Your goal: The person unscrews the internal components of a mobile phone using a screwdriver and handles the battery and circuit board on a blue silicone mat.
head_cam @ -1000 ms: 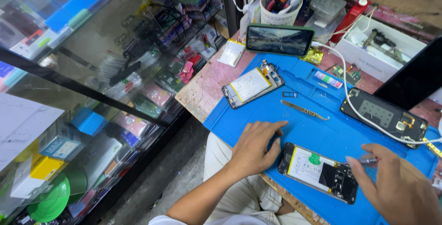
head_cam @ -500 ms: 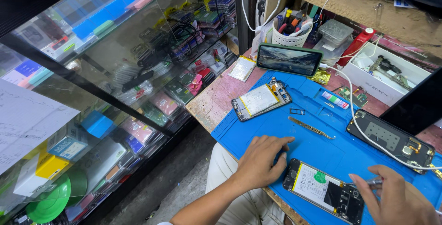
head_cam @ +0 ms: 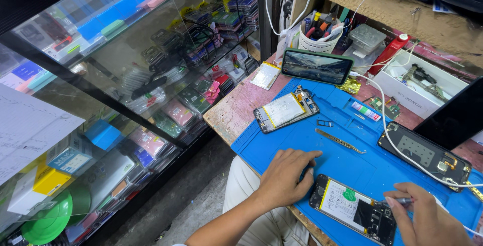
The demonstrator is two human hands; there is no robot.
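Seemingly between hands (head_cam: 287,180), opened phone (head_cam: 354,211)

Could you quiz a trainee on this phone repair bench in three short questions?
1. True or false: the left hand rests on the blue mat.
2. Which hand holds a tool at the open phone: A left, B right?
3. What lies between the two open phones on the mat?

Key: 1 true. 2 B, the right hand. 3 tweezers.

Left hand (head_cam: 284,178) flat, fingers spread; right hand (head_cam: 427,221) pinched shut.
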